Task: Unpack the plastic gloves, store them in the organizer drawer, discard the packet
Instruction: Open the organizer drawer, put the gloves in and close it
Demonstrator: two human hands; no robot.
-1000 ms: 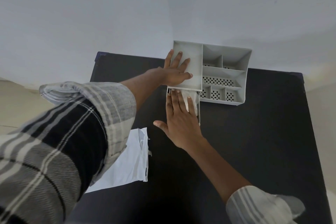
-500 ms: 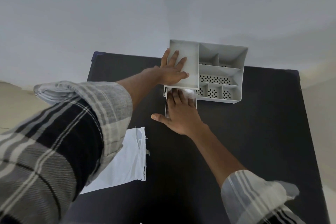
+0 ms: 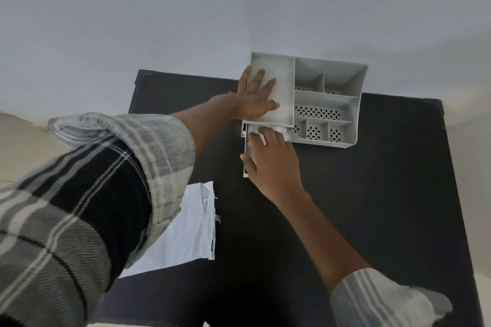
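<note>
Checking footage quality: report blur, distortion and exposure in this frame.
Head view: wide-angle bending curves the table edges; the plaid sleeve looms oversized and soft; the gloves under the right hand are smeared, washed-out white; lighting is even and dim.

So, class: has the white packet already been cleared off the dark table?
No, the white packet lies flat on the dark table, beside the left sleeve.
</note>
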